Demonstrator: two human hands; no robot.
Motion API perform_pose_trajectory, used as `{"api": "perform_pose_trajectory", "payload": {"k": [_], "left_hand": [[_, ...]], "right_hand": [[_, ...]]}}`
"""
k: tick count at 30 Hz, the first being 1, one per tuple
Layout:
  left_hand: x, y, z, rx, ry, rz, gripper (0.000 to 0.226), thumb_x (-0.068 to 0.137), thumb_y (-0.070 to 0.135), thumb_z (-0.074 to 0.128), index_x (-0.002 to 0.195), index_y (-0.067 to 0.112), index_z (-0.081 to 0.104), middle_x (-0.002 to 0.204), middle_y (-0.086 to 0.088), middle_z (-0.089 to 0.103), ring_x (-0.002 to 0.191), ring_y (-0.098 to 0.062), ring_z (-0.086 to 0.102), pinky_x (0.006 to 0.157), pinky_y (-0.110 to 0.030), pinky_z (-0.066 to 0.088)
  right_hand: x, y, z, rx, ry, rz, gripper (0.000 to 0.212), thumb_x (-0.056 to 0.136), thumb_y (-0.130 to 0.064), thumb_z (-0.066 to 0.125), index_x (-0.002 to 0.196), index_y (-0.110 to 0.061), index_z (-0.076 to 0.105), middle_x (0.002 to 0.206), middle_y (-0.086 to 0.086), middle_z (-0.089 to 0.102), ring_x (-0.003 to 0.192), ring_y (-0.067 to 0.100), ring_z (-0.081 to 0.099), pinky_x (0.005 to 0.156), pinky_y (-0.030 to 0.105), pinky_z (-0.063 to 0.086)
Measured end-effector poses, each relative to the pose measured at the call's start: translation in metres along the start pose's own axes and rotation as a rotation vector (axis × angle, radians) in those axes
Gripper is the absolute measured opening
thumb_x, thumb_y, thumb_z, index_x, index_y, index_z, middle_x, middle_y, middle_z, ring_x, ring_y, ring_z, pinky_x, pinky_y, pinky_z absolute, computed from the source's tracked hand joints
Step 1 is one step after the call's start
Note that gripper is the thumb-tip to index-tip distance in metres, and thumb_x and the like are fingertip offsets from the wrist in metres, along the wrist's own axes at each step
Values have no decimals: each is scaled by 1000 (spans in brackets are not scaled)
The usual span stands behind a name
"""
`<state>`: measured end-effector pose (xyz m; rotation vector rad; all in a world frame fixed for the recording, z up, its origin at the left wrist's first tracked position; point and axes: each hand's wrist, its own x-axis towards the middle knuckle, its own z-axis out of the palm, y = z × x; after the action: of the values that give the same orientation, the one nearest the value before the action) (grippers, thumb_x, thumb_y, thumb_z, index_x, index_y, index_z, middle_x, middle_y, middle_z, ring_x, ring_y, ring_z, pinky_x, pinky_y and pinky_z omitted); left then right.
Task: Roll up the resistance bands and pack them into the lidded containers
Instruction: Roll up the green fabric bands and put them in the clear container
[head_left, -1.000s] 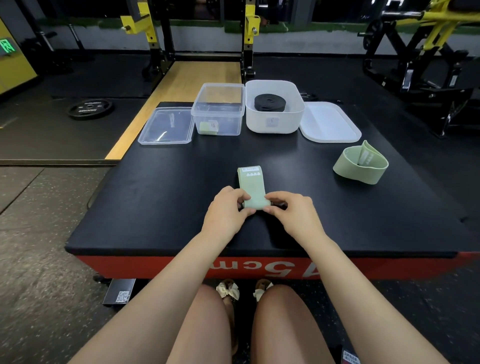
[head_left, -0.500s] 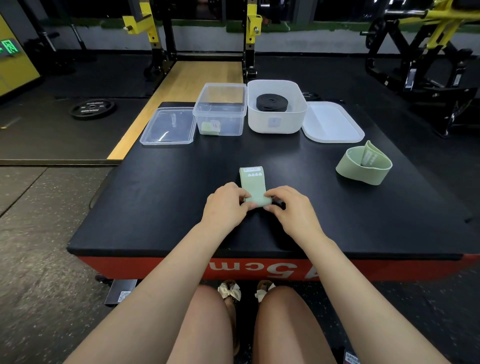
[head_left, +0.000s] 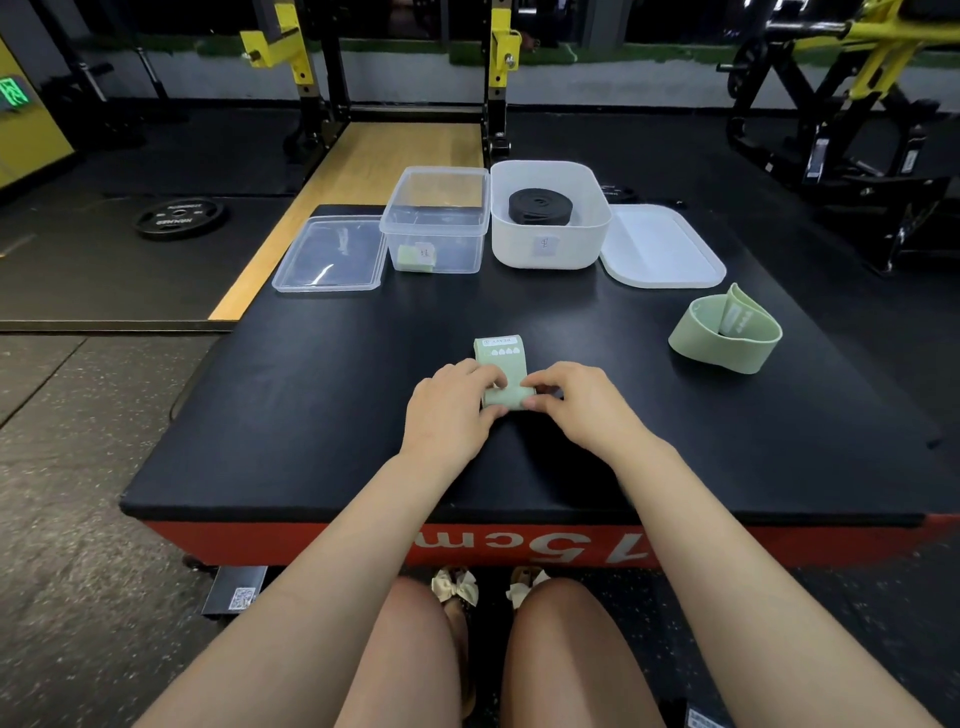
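Rolling on, both hands, left hand (head_left: 451, 410) and right hand (head_left: 576, 402), pinching the near end of the green band (head_left: 501, 364) mid-table, less flat strip showing than a second ago, roll nearly ready for the clear container (head_left: 436, 221).

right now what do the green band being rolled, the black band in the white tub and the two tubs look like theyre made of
Green band: looks like matte woven fabric elastic; soft folds, printed label.
Black band: probably rubber or latex; smooth, dull, coiled tight.
Clear tub: glossy transparent plastic; the contents show through.
White tub: opaque, satin-looking plastic.
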<state>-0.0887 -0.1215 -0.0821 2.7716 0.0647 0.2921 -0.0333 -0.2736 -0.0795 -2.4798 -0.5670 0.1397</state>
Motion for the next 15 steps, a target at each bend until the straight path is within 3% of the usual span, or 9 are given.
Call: {"api": "perform_pose_trajectory", "payload": {"k": [5,8,15], "left_hand": [[13,-1,-4,-43,-62,-64,25,92,34,54,115,26,61,114,7,58,109,-17,48,86,-32,41],[21,-4,-5,-55,-98,-72,24,93,34,54,112,25,63,114,7,57,109,-17,46,84,-32,41],[34,-9,-6,-61,-145,-87,24,94,36,51,109,27,67,108,3,56,106,-19,48,87,-37,44]], "right_hand": [[1,1,6,-48,105,-97,30,93,-21,58,121,-16,63,114,-4,57,104,13,53,87,24,41],[0,4,10,-86,162,-160,30,89,-23,63,119,-18,63,114,-7,58,109,13,51,88,30,45],[10,4,12,-138,166,-168,27,88,-22,64,115,-17,64,113,-7,60,107,14,50,82,27,42]]}}
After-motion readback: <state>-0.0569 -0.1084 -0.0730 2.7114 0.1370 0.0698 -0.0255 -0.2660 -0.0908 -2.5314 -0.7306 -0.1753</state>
